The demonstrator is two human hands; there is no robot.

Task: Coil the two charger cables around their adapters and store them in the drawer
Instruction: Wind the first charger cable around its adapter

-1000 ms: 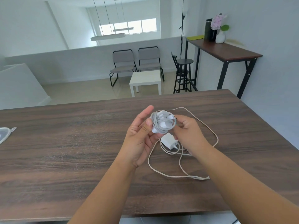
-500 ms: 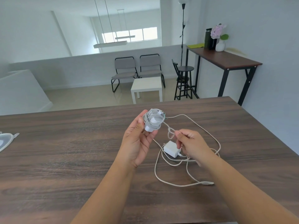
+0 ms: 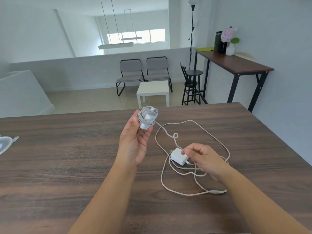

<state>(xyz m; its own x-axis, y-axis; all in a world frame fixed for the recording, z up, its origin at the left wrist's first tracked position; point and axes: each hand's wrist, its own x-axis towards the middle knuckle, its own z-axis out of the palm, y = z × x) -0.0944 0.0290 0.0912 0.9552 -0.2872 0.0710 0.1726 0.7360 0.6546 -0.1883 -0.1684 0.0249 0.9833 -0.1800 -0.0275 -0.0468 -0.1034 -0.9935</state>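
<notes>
My left hand (image 3: pixel 133 144) holds up a white adapter with its grey cable coiled around it (image 3: pixel 147 119), above the table's far middle. A second white adapter (image 3: pixel 178 156) lies flat on the dark wooden table (image 3: pixel 67 166). Its long white cable (image 3: pixel 199 127) sprawls in loose loops around it, one strand running up toward the coiled bundle. My right hand (image 3: pixel 202 159) is lowered beside that adapter, thumb and forefinger pinched at its right edge where a cable strand passes. No drawer is in view.
A clear plastic lid or container (image 3: pixel 5 143) pokes in at the table's left edge. Beyond the table stand a white side table (image 3: pixel 152 89), two grey chairs (image 3: pixel 143 71), a black stool (image 3: pixel 192 85) and a tall desk (image 3: pixel 236 65) with a flower vase.
My right hand left the coiled bundle and dropped down to the loose adapter on the table. My left hand lifted the coiled charger up and slightly left.
</notes>
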